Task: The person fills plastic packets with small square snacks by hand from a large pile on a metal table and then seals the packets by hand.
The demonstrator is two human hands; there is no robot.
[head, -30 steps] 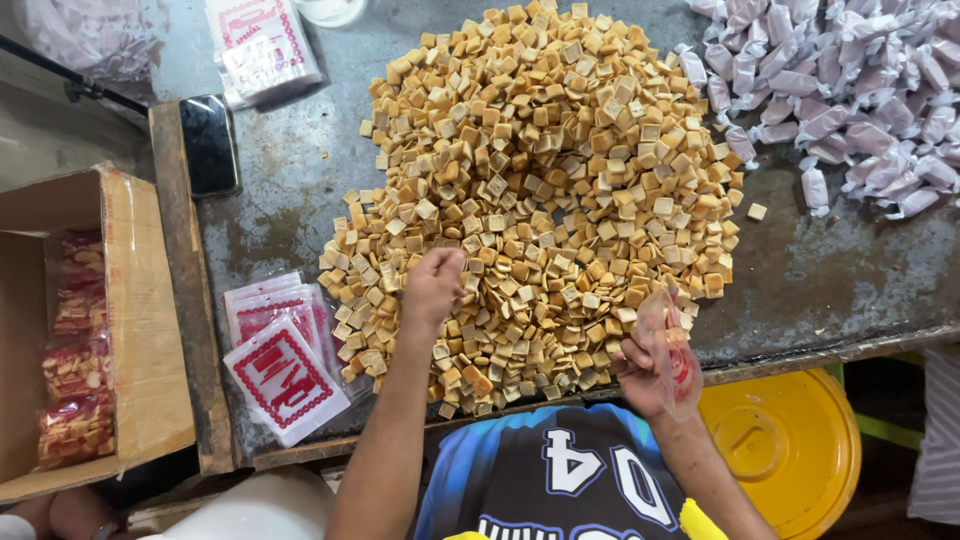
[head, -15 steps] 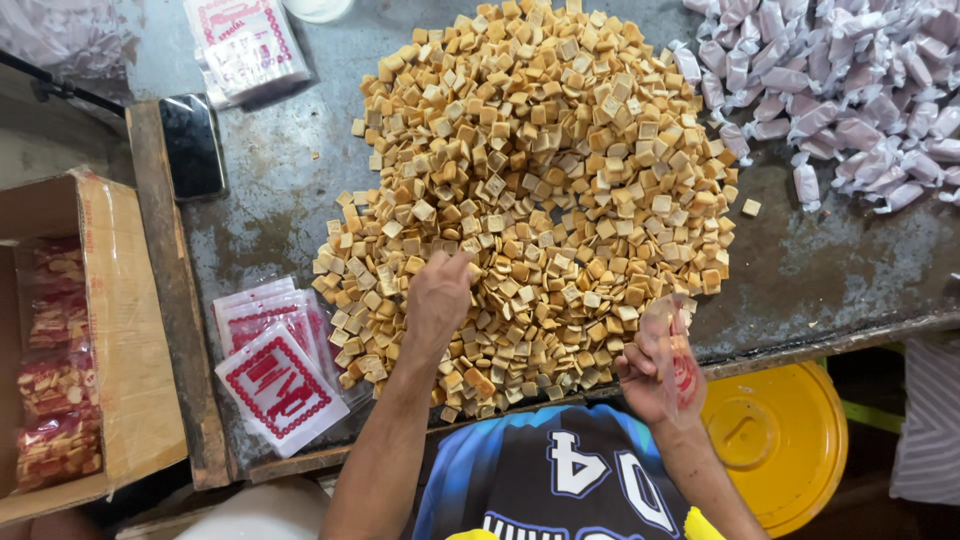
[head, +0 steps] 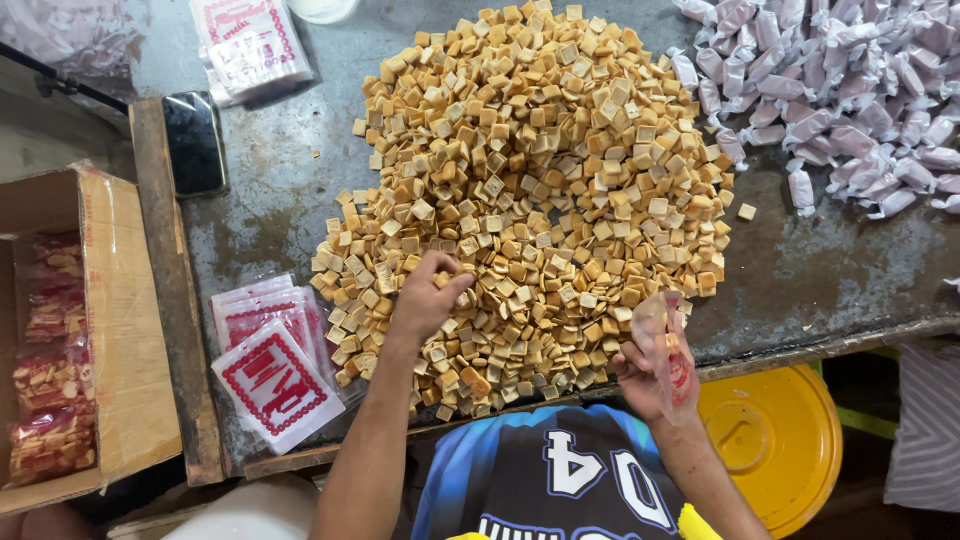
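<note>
A big heap of small square tan crackers point(head: 540, 190) covers the grey metal table point(head: 820, 270). My left hand point(head: 428, 296) rests on the near edge of the heap, fingers pinched around a few crackers. My right hand point(head: 650, 370) holds a small clear plastic bag with red print point(head: 664, 345) upright at the table's front edge, with some crackers inside it.
A stack of empty red-printed bags point(head: 272, 360) lies left of the heap, more at the far left point(head: 250, 45). A dark phone point(head: 193, 142) lies on the table. A cardboard box point(head: 110, 320) holds filled packets. Twisted pale wrapped sweets point(head: 850, 90) pile at far right. A yellow lid point(head: 775, 440) sits below.
My left hand has shifted slightly right and closed on crackers at the heap's edge. My right hand keeps the bag in about the same place.
</note>
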